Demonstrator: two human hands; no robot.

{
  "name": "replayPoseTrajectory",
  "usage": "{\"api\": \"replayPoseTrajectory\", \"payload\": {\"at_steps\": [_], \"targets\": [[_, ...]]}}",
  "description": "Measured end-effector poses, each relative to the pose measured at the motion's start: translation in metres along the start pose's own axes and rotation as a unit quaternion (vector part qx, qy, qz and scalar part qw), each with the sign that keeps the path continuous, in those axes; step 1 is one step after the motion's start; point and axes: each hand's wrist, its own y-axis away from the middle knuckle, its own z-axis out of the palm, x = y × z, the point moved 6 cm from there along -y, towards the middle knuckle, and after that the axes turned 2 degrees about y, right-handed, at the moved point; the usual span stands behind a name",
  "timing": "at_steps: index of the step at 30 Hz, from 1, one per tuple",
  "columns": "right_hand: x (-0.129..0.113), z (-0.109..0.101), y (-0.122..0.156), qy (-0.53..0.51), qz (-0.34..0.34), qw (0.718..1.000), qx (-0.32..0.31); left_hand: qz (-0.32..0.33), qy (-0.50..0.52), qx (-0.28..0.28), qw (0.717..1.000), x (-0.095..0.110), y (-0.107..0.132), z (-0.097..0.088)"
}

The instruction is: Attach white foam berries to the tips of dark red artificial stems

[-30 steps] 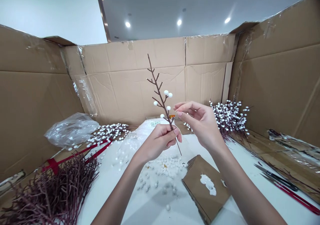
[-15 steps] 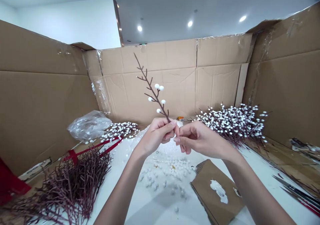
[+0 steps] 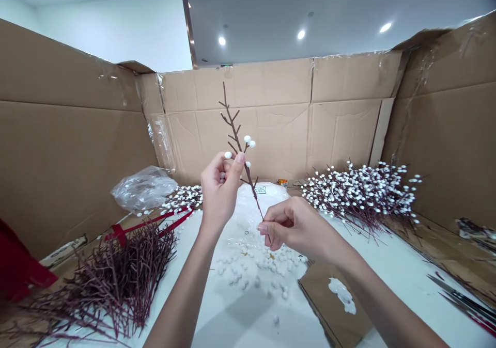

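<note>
A thin brown artificial berry branch (image 3: 253,187) stands tilted in front of me, its tip up and to the left. A few white foam berries (image 3: 249,141) sit on side twigs of its middle part; the upper twigs are bare. My left hand (image 3: 221,188) pinches the branch mid-stem between thumb and fingers, next to a berry. Small pale balls (image 3: 222,176) show inside its curled fingers. Lower down, my right hand (image 3: 290,226) grips the stem's bottom end between thumb and fingertips. Loose white balls (image 3: 281,260) lie on the white tabletop beneath.
Bare brown twigs (image 3: 132,270) are heaped at left beside red ribbon (image 3: 170,221). Berried branches (image 3: 360,188) pile up at right. White glue (image 3: 342,295) lies on a cardboard piece (image 3: 325,296). Scissors (image 3: 461,296) rest far right. Cardboard walls (image 3: 271,121) enclose the table.
My left hand has moved up and left along the branch, from its lower stem to the middle. The right hand has lowered slightly and now holds the bottom end. The branch stands more upright.
</note>
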Motion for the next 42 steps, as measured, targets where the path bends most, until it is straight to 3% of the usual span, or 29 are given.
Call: {"api": "replayPoseTrajectory", "payload": {"at_steps": [5,9,18,23,28,30,33,36,42], "targets": [[-0.002,0.014,0.001,0.063,-0.016,0.998,-0.002,-0.027,0.07,0.019,0.997,-0.001,-0.002,-0.006],[-0.002,0.016,0.001,0.11,-0.014,0.994,0.01,0.008,0.073,0.028,0.997,0.006,0.0,-0.007],[-0.001,0.022,0.009,0.153,-0.006,0.987,-0.058,0.06,-0.031,-0.072,0.995,0.024,0.002,-0.005],[0.004,0.022,0.013,0.128,0.01,0.977,-0.173,-0.024,-0.003,-0.194,0.981,0.018,0.007,0.008],[0.005,0.002,0.017,0.145,0.007,0.961,-0.237,-0.095,0.053,-0.227,0.968,0.005,0.01,0.014],[0.002,-0.015,0.017,0.105,0.014,0.974,-0.2,-0.122,0.08,-0.214,0.966,0.001,0.011,0.015],[-0.011,-0.047,0.013,-0.041,-0.058,0.997,-0.007,-0.15,0.095,-0.194,0.965,-0.003,0.013,0.019],[-0.02,-0.064,0.016,-0.159,-0.159,0.963,0.15,-0.161,0.096,-0.2,0.962,-0.002,0.017,0.026],[-0.021,-0.062,0.016,-0.171,-0.204,0.933,0.242,-0.169,0.118,-0.225,0.952,0.003,0.023,0.038]]}}
